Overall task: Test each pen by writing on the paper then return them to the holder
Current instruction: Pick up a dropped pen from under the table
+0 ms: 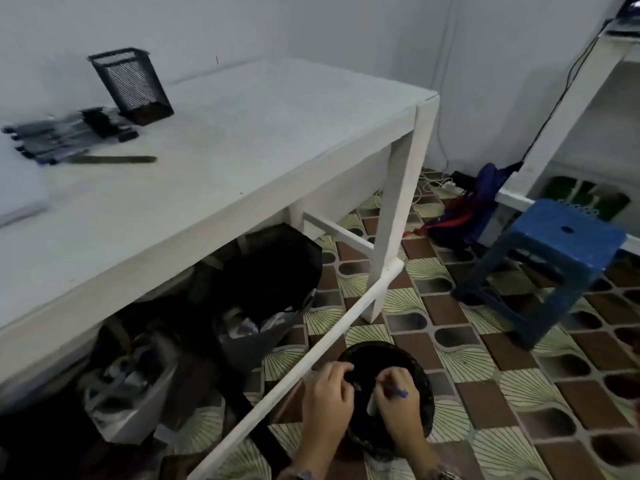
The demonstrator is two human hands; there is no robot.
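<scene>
Right hand [398, 408] pinches pen [399, 392], left hand [325, 393] curled at bin [377, 353]

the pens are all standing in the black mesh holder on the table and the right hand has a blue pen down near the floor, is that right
Not quite: the head view shows the pens lying on the table beside the black mesh holder, not standing in it. The rest holds: the right hand grips a blue pen down near the floor.

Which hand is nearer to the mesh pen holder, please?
Left: the left hand is far below-right of the holder; the right hand, holding a pen, is farther right.
</scene>
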